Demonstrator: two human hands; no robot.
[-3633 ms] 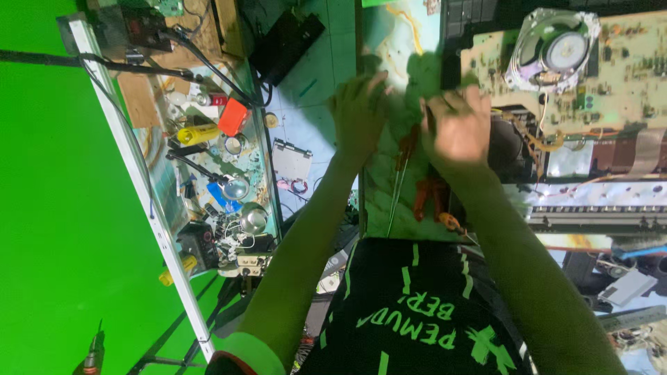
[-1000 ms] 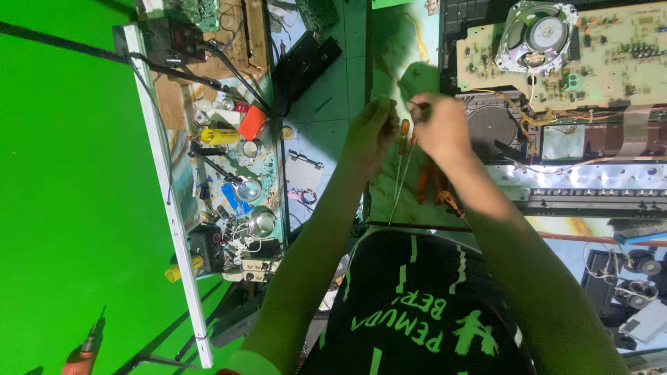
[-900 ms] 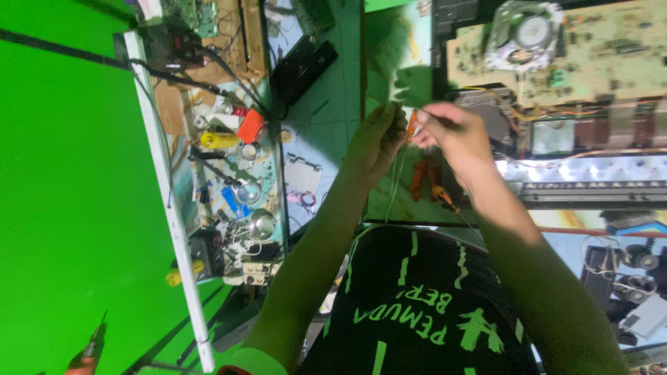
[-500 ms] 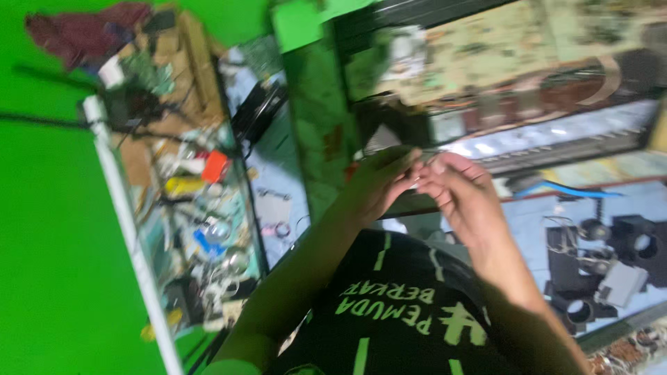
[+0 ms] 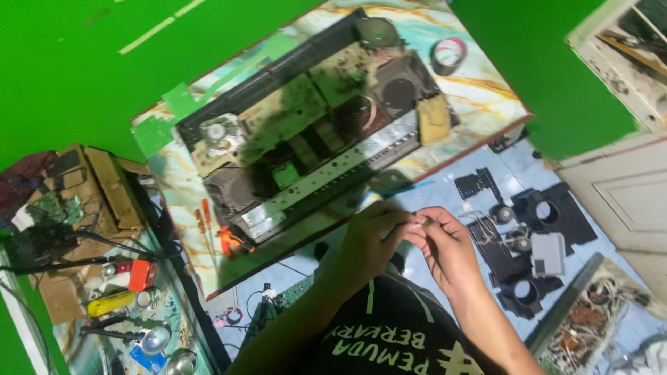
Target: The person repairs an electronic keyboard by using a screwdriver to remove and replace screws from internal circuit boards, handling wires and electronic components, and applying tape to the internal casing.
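Note:
My left hand (image 5: 368,239) and my right hand (image 5: 445,246) meet fingertip to fingertip in front of my chest. Together they pinch a small thin wire (image 5: 419,221), too fine to make out well. They hover just off the near edge of a marble-patterned board (image 5: 479,97). On that board lies a long, opened black electronic device (image 5: 313,132) with bare circuit boards and round speakers. Orange-handled pliers (image 5: 229,243) and two screwdrivers (image 5: 201,219) lie on the board left of my hands.
Black plastic housing parts (image 5: 535,243) are scattered on the blue tiled floor to the right. A tape roll (image 5: 448,52) sits at the board's far end. At left, a cluttered shelf holds a yellow tool (image 5: 111,303) and an orange box (image 5: 141,274).
The view has swung round, so the whole device now shows. My hands have come off the board toward my chest, still pinched together.

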